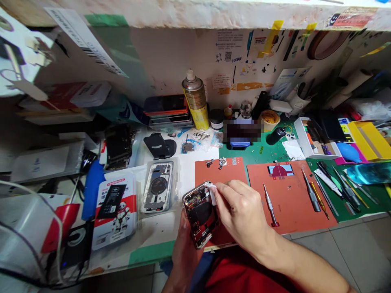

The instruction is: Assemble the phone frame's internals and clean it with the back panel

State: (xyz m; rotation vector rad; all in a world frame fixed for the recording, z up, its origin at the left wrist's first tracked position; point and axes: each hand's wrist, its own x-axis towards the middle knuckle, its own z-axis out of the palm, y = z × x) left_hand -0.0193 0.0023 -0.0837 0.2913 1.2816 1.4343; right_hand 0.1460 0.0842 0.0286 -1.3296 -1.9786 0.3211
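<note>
An opened smartphone (200, 213), its inner parts exposed, is held tilted above the front edge of the bench. My left hand (185, 234) is closed around its left and lower side from beneath. At the phone's upper right corner my right hand (240, 207) pinches a small white strip (213, 197), which looks like a piece of tissue or film. The fingertips touch or nearly touch the phone there. Part of the phone's right side is hidden behind the right hand. Small metal parts (222, 162) lie on the orange mat (201, 169) just behind.
A screwdriver (269, 205) lies on a second orange mat (293, 203), with more tools (311, 191) at its right. Left stand a phone back housing (157, 187) and a boxed battery (112, 201). A spray can (196, 99) stands at the back beneath an overhanging shelf (195, 16).
</note>
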